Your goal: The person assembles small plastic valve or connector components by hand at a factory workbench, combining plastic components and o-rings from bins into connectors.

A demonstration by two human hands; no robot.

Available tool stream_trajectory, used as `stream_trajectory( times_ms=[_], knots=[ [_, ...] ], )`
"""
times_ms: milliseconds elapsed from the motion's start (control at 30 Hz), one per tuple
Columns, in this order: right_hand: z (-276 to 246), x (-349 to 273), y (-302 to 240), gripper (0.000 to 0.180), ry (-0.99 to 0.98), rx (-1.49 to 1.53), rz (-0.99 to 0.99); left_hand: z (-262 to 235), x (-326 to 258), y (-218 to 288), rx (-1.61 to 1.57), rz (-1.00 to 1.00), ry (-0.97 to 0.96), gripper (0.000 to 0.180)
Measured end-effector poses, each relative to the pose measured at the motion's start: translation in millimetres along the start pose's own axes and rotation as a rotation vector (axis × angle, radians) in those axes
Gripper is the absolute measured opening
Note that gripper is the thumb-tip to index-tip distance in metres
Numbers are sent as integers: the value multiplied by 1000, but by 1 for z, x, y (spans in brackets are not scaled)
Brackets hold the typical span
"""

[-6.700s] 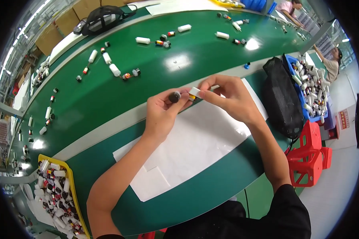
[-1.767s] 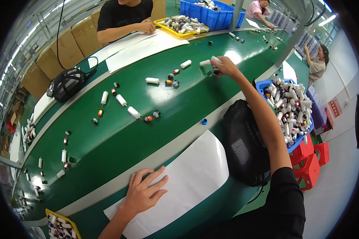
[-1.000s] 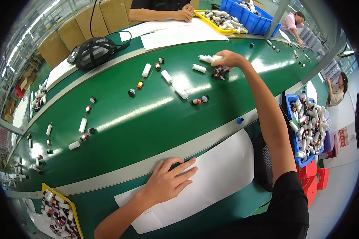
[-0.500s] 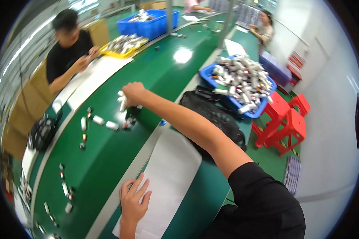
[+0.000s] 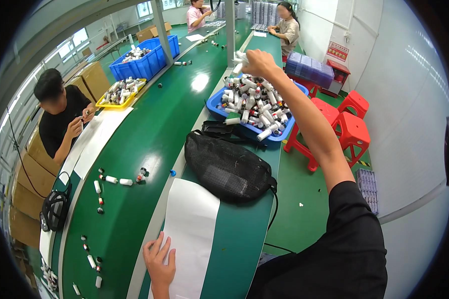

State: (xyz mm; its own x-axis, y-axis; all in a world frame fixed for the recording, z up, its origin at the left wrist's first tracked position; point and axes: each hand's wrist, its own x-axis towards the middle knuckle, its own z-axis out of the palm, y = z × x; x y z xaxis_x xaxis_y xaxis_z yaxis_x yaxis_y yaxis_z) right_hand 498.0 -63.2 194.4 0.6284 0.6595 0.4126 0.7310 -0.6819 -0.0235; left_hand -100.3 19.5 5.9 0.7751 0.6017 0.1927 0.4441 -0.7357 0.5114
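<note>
My right hand [image 5: 262, 64] is closed round several small white bottles [image 5: 240, 61] at the far end of the bench. It hangs just above a blue basket [image 5: 212, 103] heaped with similar white bottles [image 5: 254, 99], some with dark or red ends. Near me, my left hand [image 5: 159, 261] lies open, fingers spread, on the left edge of a long white paper sheet [image 5: 190, 214]. Between paper and basket sits a black mesh bag [image 5: 229, 167].
Loose bottles [image 5: 126, 182] are scattered on the green conveyor [image 5: 134, 224] to my left. Across it a person [image 5: 60, 109] handles a small part beside a yellow tray [image 5: 110, 105]. Blue bins [image 5: 139, 65] stand farther back. Red stools [image 5: 351, 132] are to the right.
My right hand has lifted from the conveyor and swung right to above the blue basket, carrying white bottles. My left hand stays on the paper. The whole view has shifted.
</note>
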Motion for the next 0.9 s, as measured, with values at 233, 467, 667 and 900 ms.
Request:
stream_trajectory(
  times_ms=[233, 467, 667, 900],
  knots=[
    [115, -5, -24, 25, -34, -202, -100, 0, 2, 0, -10, -28, 2, 32],
    [127, 3, -100, 46, -274, -478, 218, -4, 0, -14, 23, 128, 81, 31],
    [134, -20, -240, 34, -512, 387, -632, 0, -6, -12, 4, 172, 64, 31],
    [177, -99, -391, 39, -428, 440, -757, -5, -15, -14, 19, 268, -9, 30]
  ],
)
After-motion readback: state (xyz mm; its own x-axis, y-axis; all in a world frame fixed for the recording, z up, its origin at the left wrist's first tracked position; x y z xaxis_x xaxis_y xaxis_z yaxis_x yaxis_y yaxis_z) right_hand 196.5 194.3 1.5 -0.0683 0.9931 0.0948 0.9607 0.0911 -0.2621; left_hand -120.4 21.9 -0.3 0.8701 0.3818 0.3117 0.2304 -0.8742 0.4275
